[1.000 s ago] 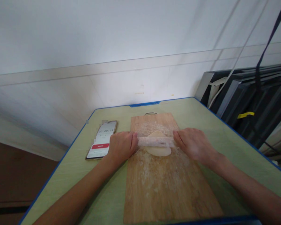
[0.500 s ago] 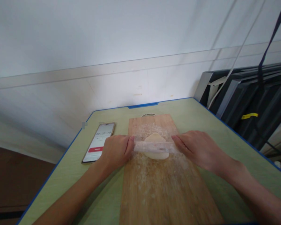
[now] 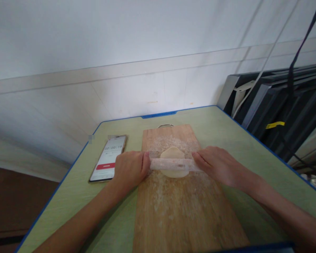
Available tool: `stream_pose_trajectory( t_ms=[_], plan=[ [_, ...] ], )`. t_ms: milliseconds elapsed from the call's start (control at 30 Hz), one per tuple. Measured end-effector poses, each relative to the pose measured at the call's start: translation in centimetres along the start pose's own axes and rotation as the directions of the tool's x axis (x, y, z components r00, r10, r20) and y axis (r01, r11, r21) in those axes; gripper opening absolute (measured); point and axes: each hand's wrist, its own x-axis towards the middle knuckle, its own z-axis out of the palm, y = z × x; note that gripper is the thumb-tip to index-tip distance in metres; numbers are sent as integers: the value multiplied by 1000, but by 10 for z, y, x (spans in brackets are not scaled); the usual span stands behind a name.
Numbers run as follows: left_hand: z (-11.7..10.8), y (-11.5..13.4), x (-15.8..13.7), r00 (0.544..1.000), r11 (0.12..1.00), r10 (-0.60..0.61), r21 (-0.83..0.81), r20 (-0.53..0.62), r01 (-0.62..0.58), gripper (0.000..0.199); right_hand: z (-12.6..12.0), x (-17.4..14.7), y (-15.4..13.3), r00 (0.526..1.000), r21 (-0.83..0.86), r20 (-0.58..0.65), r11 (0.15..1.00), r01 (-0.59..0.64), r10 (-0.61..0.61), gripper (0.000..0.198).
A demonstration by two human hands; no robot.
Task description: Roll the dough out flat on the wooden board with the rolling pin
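A pale, floury rolling pin (image 3: 171, 164) lies crosswise over a flat, rounded piece of dough (image 3: 173, 152). My left hand (image 3: 133, 166) is closed around the pin's left end. Around its right end my right hand (image 3: 213, 164) is closed too. Dough shows on the far and near sides of the pin; the strip beneath it is hidden. Under both is a wooden cutting board (image 3: 184, 214), dusted with flour, with a metal handle at its far end.
Left of the board, a phone (image 3: 107, 159) showing a timer lies on the green table (image 3: 116, 218) with blue edging. A white wall (image 3: 121, 95) stands behind. Dark flat panels (image 3: 287, 105) lean at the right, near a hanging dark strap (image 3: 302, 52).
The whole view has shifted slightly, with the table appearing a little higher and further left. Both hands still grip the rolling pin on the dough, in nearly the same place.
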Motion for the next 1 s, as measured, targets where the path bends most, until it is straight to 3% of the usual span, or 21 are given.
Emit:
stream_pose_trajectory(
  t_ms=[200, 400, 667, 867, 1000],
  plan=[
    [5, -1, -5, 991, 998, 55, -2, -120, -55, 57, 8, -5, 0, 996, -69, -84, 997, 32, -38, 49],
    [9, -3, -8, 975, 995, 98, -12, -201, -102, 53, 7, -5, -3, 997, -119, -71, 993, 22, -30, 48],
    [7, -8, -4, 982, 987, 134, -71, -136, -144, 53, 1, -5, 2, 996, -36, -54, 997, 70, -72, 53],
    [-4, -11, -11, 974, 981, 169, -72, -152, -181, 52, -5, -8, -2, 997, 6, -24, 997, 77, -77, 49],
    [-8, -7, -13, 987, 986, 150, -68, -63, -154, 52, -7, -12, -2, 997, 77, -2, 994, 80, -80, 50]
  ],
)
